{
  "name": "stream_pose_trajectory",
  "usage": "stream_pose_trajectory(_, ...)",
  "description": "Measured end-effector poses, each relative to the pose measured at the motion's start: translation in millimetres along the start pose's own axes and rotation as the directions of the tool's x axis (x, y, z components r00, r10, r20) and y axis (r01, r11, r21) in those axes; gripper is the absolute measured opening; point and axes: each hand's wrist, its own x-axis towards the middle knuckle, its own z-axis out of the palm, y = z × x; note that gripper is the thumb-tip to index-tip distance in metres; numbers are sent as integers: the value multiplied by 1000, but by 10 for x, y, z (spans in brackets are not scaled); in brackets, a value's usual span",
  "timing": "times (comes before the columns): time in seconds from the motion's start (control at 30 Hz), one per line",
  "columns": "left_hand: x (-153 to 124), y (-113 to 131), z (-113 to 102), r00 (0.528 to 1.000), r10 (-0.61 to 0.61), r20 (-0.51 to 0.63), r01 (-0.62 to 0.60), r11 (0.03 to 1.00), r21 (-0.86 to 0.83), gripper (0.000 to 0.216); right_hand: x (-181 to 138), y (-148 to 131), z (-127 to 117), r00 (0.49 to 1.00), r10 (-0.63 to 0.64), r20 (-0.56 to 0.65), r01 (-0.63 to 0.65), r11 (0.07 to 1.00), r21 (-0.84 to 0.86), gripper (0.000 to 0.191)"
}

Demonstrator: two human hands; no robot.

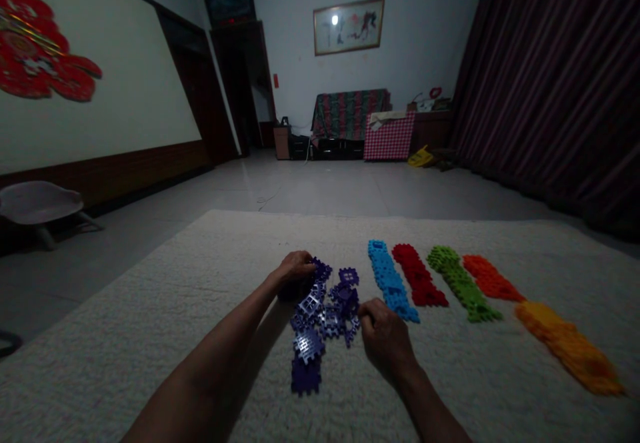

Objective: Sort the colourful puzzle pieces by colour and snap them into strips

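Purple interlocking building tiles [307, 346] lie overlapped in a row between my hands, some with a window or brick pattern. At the far end of that row, my left hand [297, 267] has its fingers closed on a purple tile [321, 269]. A looser heap of purple tiles [345, 295] lies just right of the row. My right hand [384, 334] is curled beside this heap, fingertips together at its right edge. What those fingertips hold, if anything, is hidden.
Rows of light blue [387, 276], red [419, 275], green [460, 283], orange-red [491, 276] and yellow-orange tiles [567, 346] lie to the right on the pale mat [200, 310]. A low chair [43, 203] stands at the left on the tiled floor.
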Motion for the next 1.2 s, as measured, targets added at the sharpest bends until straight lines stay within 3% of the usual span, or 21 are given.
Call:
stream_pose_trajectory(0.13,-35,106,101,998,54,-35,-49,990,132,56,0,-16,-10,1000,4,6,-4,1000,-4,22)
stream_pose_trajectory(0.37,-69,328,265,993,113,-34,-95,934,346,42,3,-10,-4,1000,-3,11,3,1000,-4,22)
stream_pose_trajectory(0.5,5,543,379,982,189,-2,-175,913,368,38,6,-11,-4,1000,15,12,-15,1000,-11,23)
stream_pose_trajectory(0.7,111,755,577,983,160,92,-183,915,359,34,3,-19,-10,1000,12,26,-11,1000,-27,23)
stream_pose_trajectory(0.93,26,665,464,982,146,119,-174,942,288,28,-7,-53,-17,999,-12,32,12,1000,-6,22)
stream_pose_trajectory(1.03,-42,591,354,983,138,123,-164,957,241,25,-10,-107,-4,996,-72,43,72,997,1,31)
stream_pose_trajectory(1.1,-88,534,288,987,143,71,-155,966,208,25,-10,-136,14,988,-136,70,135,991,13,38)
stream_pose_trajectory(1.2,-167,451,241,983,147,-111,-133,983,130,25,-11,-148,45,973,-208,96,205,978,42,44)
